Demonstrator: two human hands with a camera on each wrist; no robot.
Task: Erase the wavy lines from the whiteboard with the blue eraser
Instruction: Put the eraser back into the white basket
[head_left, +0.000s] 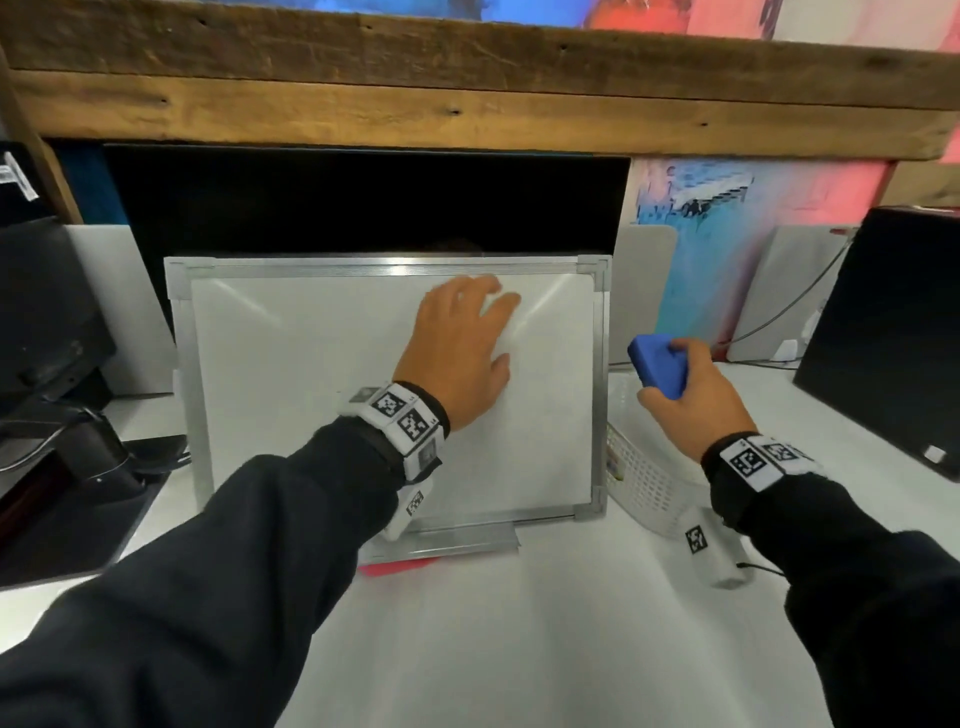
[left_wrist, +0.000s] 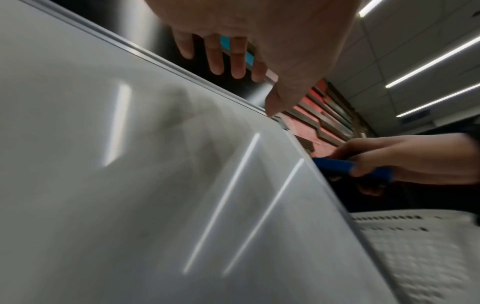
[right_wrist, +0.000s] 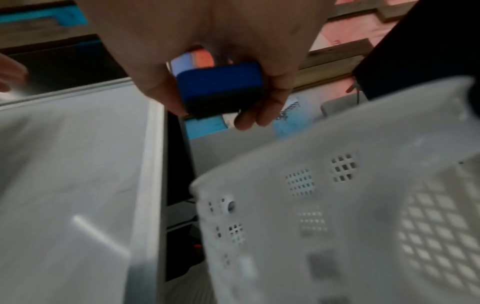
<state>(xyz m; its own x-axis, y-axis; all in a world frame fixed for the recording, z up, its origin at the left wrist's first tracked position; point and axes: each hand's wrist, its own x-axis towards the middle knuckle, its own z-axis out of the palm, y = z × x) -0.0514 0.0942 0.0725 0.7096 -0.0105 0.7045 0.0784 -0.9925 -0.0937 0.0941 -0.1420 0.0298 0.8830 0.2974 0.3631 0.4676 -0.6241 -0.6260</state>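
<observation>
A metal-framed whiteboard (head_left: 311, 395) leans upright against a dark monitor in the middle of the desk; no lines show on its white face (left_wrist: 103, 185). My left hand (head_left: 462, 343) hovers in front of the board's upper right area with fingers (left_wrist: 217, 59) straight and spread; whether it touches is unclear. My right hand (head_left: 691, 389) grips the blue eraser (head_left: 657, 366) to the right of the board's frame, above the white basket. In the right wrist view the eraser (right_wrist: 221, 86) sits between thumb and fingers, its dark felt face down.
A white perforated basket (head_left: 644, 467) stands right of the board, under my right hand (right_wrist: 363, 205). A dark monitor (head_left: 883, 332) stands at the far right and black equipment (head_left: 62, 415) at the left. A red item (head_left: 395, 567) lies under the board's foot. White desk (head_left: 519, 649) lies in front.
</observation>
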